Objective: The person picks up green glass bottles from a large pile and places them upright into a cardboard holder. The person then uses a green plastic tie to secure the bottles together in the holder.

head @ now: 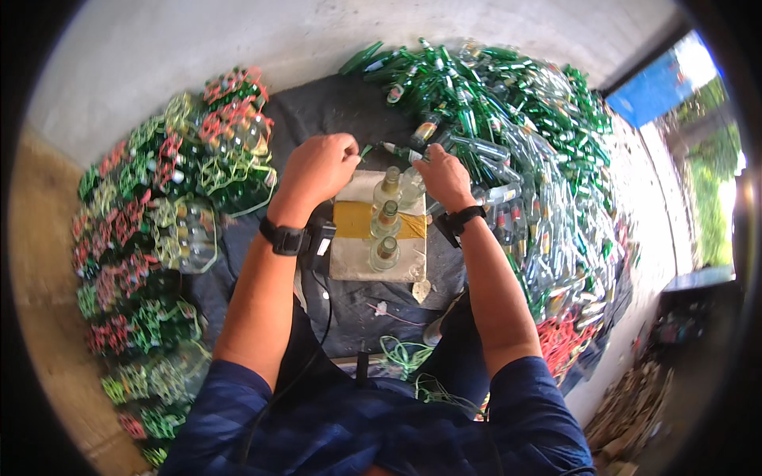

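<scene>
Several pale glass bottles stand upright in a near row on a light board with a yellow band around it. Beyond the board's far left corner is my left hand, its fingers curled, with a short green strip at the fingertips. My right hand is at the board's far right corner, beside a clear bottle at the row's far end. Its fingers are bent over, and whether they grip a bottle cannot be told. A green bottle lies just beyond the board, close to my right fingertips.
Loose green and clear glass bottles form a large heap from the far side round to the right. Bundles of bottles tied with red, green and yellow strips line the left. Green strips and red strips lie nearer me.
</scene>
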Demonstrator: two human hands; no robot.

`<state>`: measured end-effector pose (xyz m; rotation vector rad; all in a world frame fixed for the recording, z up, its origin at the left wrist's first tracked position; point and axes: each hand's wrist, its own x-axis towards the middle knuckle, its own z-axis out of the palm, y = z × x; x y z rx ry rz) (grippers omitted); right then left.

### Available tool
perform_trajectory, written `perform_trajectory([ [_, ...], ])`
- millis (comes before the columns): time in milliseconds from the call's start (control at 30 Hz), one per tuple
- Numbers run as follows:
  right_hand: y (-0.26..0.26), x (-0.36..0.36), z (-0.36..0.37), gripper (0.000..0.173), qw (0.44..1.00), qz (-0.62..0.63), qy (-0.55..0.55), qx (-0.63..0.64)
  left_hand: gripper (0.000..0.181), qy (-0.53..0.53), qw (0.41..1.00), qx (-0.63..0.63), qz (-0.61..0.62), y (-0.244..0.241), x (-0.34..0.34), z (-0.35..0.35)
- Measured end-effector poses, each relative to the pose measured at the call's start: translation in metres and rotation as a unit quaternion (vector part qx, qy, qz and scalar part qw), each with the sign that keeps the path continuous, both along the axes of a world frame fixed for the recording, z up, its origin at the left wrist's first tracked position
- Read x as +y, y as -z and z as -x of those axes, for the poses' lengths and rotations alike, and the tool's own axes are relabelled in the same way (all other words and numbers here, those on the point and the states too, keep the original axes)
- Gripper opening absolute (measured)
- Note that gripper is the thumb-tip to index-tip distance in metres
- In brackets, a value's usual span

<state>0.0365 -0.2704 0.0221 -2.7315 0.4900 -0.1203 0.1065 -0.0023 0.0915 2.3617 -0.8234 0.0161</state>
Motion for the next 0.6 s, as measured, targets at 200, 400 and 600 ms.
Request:
perform_trajectory([
  [200, -0.007, -0.002, 0.0, 0.037, 0.996, -0.026, -0.006, -0.087, 0.02, -0.007, 1.0, 0.018, -0.02, -0.005, -0.003, 0.002],
  [400, -0.01, 0.007, -0.005, 0.04, 0.993, -0.051, -0.022, -0.103, 0.021, -0.011, 0.999, 0.022, -0.032, -0.007, -0.005, 0.004],
  [600, -0.004, 0.016, -0.016, 0.036, 0.989, -0.069, -0.047, -0.126, 0.02, -0.004, 0.999, 0.023, -0.037, -0.006, -0.009, 0.007],
])
